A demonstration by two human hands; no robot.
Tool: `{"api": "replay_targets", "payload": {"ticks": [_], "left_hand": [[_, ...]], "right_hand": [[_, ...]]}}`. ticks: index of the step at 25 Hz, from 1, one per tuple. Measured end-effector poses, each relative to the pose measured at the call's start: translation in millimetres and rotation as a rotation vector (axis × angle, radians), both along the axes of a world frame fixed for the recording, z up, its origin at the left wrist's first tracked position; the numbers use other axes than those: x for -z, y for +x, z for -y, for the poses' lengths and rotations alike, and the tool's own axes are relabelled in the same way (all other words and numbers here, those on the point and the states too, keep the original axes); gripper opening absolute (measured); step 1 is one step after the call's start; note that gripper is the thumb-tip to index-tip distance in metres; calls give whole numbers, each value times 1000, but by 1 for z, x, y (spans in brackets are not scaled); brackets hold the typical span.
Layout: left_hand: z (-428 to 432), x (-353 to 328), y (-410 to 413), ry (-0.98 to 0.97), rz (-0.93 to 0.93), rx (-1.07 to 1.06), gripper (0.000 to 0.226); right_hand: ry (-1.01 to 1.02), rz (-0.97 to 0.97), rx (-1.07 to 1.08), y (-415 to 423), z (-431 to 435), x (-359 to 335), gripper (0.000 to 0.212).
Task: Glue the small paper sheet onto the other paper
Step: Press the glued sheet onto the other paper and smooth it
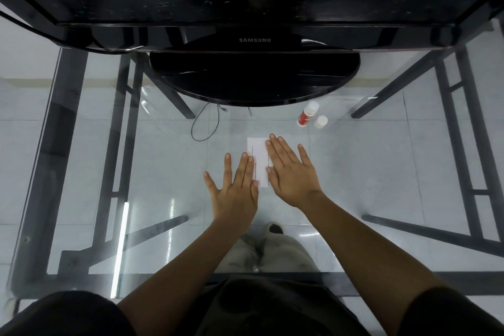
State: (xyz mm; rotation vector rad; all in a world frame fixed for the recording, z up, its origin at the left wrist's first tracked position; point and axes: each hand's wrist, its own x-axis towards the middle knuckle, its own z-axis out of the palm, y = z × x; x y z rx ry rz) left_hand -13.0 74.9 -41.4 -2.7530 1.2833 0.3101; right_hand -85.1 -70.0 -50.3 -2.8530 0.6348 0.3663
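A white paper sheet lies flat on the glass table, partly hidden under my hands. My right hand rests flat on its right part, fingers spread and palm down. My left hand lies flat at the sheet's left edge, with its fingertips touching the paper. I cannot tell the small sheet from the other paper here. A red and white glue stick stands uncapped beyond the paper to the right, and its white cap sits beside it.
A black Samsung monitor on a round base stands at the back of the glass table. A thin black cable loops left of the paper. Black table legs and my legs show through the glass.
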Motion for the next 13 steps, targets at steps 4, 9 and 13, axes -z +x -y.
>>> {"api": "replay_targets", "payload": {"ticks": [4,9,13], "left_hand": [[10,2,15,-33,-113,-13,53],[19,9,26,-44,-165,32,54],[17,12,26,-77,-166,32,53]], "right_hand": [[-32,-5,-9,0,1,-1,64],[-36,-37,-29,0,2,1,63],[18,-7,-31,-3,7,-3,63]]}}
